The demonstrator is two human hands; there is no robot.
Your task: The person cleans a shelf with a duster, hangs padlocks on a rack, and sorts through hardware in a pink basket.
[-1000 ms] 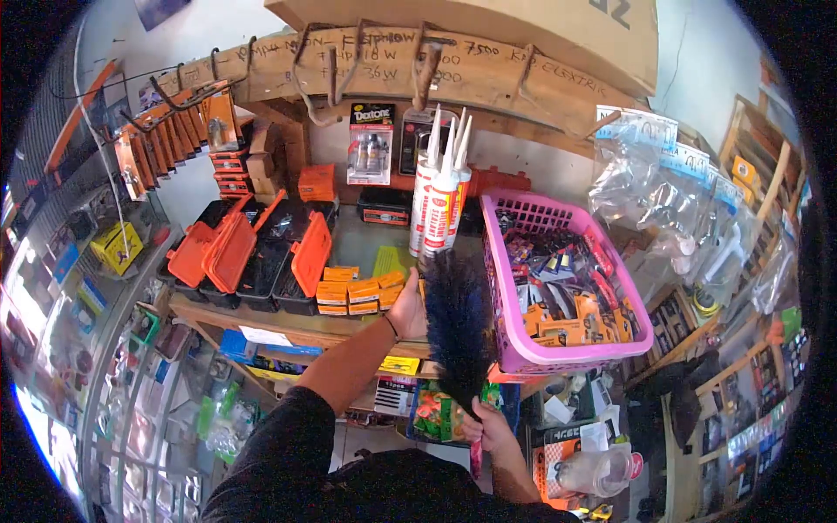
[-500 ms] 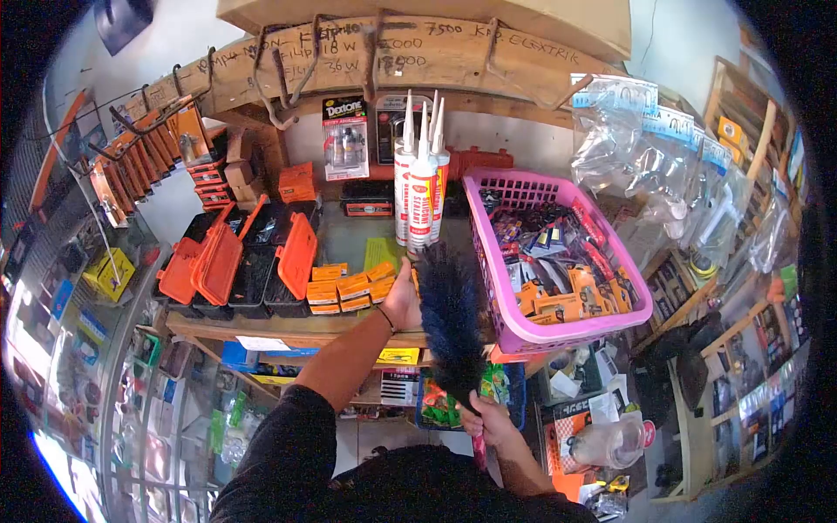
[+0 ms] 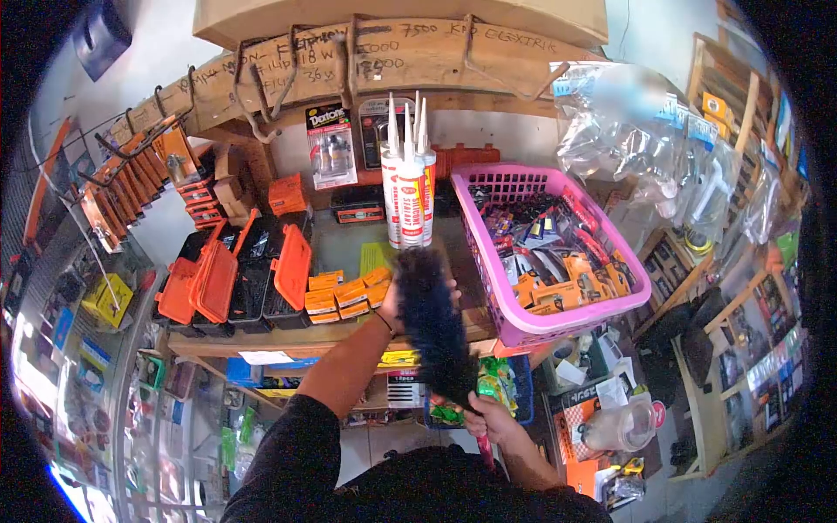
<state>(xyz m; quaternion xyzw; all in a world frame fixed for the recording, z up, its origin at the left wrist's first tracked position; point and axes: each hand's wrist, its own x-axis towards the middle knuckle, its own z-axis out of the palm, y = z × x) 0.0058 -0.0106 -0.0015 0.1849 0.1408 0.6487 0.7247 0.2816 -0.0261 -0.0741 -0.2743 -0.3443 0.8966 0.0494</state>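
Observation:
My right hand (image 3: 493, 420) is wrapped round the handle of a black feather duster (image 3: 432, 322), below the shelf's front edge. The dark bristles slant up and left over the wooden shelf (image 3: 336, 333). Behind them, my left hand (image 3: 390, 307) is mostly covered, so how its fingers lie is hidden. Just left of that hand sit small orange-yellow boxes (image 3: 352, 290) in short stacks. Beyond the duster's tip, white silicone sealant tubes (image 3: 408, 199) stand upright with their nozzles up.
At the right, a pink basket (image 3: 571, 315) holds packaged goods. Black cases with open orange lids (image 3: 290, 268) stand at the left. Metal hooks (image 3: 349, 78) stick out overhead, and plastic-bagged items (image 3: 628, 152) hang at the upper right. A glass cabinet (image 3: 113, 392) flanks the left side.
The bristles have shifted slightly left and now cover more of my left hand. My right hand keeps its hold on the handle. The camera view has turned a little.

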